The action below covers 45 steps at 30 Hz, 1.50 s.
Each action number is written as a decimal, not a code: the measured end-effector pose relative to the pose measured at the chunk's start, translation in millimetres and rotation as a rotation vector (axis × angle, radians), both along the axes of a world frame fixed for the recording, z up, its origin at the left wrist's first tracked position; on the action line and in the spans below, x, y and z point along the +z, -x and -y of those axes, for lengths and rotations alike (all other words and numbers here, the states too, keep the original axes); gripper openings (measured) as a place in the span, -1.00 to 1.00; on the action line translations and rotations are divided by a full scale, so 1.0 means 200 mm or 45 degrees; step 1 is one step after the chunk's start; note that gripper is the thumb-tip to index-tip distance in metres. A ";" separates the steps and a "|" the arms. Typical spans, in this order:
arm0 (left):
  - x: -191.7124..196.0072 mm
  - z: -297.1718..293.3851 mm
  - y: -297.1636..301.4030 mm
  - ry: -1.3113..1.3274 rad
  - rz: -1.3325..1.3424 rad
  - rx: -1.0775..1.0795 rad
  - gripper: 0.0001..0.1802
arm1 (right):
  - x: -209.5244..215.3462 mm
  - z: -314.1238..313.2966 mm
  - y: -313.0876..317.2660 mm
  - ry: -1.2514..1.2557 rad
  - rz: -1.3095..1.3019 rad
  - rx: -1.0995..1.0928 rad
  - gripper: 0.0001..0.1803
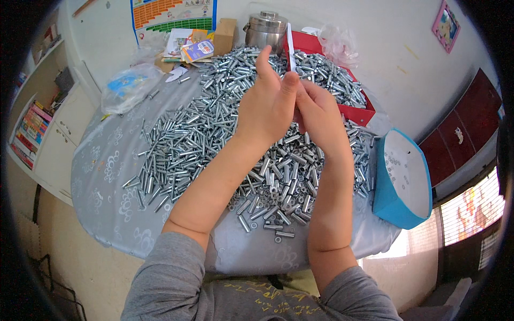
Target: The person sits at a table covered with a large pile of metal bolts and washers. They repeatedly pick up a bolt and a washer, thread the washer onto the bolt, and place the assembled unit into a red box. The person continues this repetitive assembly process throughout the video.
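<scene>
My left hand (269,104) and my right hand (319,109) meet above the far middle of a heap of metal parts. One finger of the left hand points up, its thumb lies against the right hand's fingertips, and its other fingers are hidden. The right hand's fingers are curled in a pinch towards the left thumb. Whatever lies between the hands is hidden by them. Below and around them spread silvery bolts with sleeves (184,142), many with long shanks. Short metal sleeves (284,171) and small nuts or washers (278,239) lie nearer to me.
Behind the hands a red box (357,114) holds more metal parts. A blue bin (386,200) with a few small rings stands at the right edge. A steel pot (266,31), a cardboard box (225,36) and plastic bags (128,88) sit along the back of the cloth-covered table (101,214).
</scene>
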<state>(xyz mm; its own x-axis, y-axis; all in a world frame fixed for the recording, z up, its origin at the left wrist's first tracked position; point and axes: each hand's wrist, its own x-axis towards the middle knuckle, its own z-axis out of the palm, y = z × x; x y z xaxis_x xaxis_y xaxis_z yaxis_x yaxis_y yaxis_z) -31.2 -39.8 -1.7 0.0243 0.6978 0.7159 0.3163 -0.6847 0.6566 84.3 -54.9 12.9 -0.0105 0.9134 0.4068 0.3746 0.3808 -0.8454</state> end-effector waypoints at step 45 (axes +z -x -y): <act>0.05 0.04 0.04 -0.626 0.238 -0.564 0.50 | 0.10 0.16 -0.04 -0.361 -0.078 0.390 -0.62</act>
